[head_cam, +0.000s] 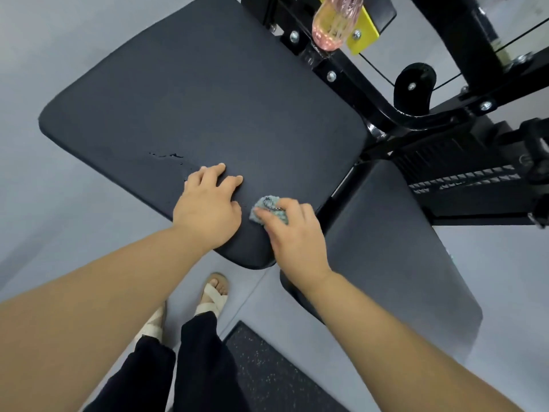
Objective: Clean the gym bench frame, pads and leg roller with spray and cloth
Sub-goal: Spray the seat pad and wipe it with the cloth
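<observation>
A wide black bench pad fills the upper middle of the head view, with a few wet spray drops near its front edge. My left hand rests flat on the pad's near edge, fingers slightly bent. Beside it, my right hand grips a small crumpled blue-grey cloth and presses it against the pad's near corner. A second, narrower black pad lies to the right, below my right forearm. A clear spray bottle with pinkish liquid stands on the black frame at the top.
Behind the pads are the frame's bolts, a yellow plate, cables and a black weight stack. Grey floor surrounds the bench; a speckled black mat lies at the bottom. My sandalled feet stand just below the pad's edge.
</observation>
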The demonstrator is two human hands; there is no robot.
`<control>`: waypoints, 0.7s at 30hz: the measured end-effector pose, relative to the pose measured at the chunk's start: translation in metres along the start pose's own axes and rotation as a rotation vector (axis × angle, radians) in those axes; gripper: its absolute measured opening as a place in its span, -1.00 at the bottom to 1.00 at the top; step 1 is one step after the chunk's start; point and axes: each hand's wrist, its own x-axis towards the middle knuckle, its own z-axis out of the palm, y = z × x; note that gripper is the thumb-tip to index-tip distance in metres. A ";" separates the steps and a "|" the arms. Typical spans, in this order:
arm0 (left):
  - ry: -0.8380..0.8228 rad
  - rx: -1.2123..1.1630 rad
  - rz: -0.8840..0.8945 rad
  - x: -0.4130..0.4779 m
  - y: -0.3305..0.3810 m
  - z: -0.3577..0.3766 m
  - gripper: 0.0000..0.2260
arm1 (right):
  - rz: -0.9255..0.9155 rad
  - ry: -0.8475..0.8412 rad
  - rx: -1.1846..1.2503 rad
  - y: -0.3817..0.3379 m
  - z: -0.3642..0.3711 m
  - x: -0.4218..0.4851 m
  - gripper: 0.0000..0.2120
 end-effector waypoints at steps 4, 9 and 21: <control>0.043 -0.106 0.061 -0.006 -0.019 -0.016 -0.61 | 0.073 0.111 -0.142 0.043 -0.006 0.019 -0.77; 0.166 -0.100 0.007 -0.028 -0.071 -0.019 -0.62 | 0.596 0.198 -0.102 -0.002 0.013 0.030 -0.76; -0.087 0.045 0.122 -0.035 -0.127 -0.035 -0.50 | 0.342 0.038 -0.179 -0.026 0.006 0.044 -0.77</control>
